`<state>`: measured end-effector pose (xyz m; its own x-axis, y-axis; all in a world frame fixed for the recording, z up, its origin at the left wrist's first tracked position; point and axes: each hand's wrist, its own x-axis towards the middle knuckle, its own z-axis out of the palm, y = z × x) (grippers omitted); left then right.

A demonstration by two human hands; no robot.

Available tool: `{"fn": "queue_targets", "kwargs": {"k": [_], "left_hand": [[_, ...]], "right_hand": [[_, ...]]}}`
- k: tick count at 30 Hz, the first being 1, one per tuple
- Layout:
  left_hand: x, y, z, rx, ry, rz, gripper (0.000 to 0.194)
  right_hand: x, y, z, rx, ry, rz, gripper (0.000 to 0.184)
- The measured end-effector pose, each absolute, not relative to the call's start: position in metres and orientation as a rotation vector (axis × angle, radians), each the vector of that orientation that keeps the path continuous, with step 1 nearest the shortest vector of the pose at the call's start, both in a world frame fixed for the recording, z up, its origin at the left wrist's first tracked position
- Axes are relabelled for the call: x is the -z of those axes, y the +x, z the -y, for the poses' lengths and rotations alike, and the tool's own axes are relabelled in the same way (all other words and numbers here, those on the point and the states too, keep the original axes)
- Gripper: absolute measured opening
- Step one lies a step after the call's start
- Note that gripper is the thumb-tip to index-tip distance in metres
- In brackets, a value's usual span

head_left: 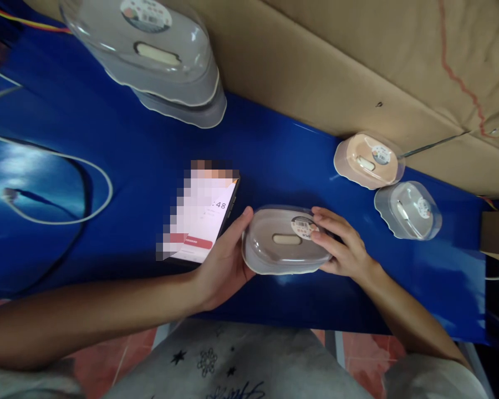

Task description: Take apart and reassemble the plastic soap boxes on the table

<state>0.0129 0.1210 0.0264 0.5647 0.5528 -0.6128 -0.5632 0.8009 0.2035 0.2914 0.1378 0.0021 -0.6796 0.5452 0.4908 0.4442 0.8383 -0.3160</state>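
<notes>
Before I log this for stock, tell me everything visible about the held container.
The container, seemingly plastic, is a grey rounded oblong with a clear domed lid on and a pale wavy edge. A cream oblong piece and a round barcode label show on top; the small print is unreadable. The left hand and right hand grip opposite ends, lid towards the camera, near the front of the blue table; its underside is hidden.

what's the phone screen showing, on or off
On: the phone screen is lit, showing digits and a red bar, though part is pixelated.
</notes>
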Motion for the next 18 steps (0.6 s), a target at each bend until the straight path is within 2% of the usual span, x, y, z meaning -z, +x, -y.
{"fn": "queue_targets", "kwargs": {"k": [7,11,18], "left_hand": [[-0.027,0.014,-0.122,-0.612,0.094,-0.667,0.075],[-0.028,0.015,-0.123,-0.591,0.147,-0.685,0.07],[-0.028,0.015,-0.121,-0.588,0.224,-0.708,0.059]], "right_hand": [[-0.01,0.29,-0.154,0.072,-1.049,2.457,0.073],[-0.023,0.282,-0.173,0.27,-1.335,2.464,0.072],[-0.029,0.267,-0.192,0.216,-1.391,2.568,0.072]]}}
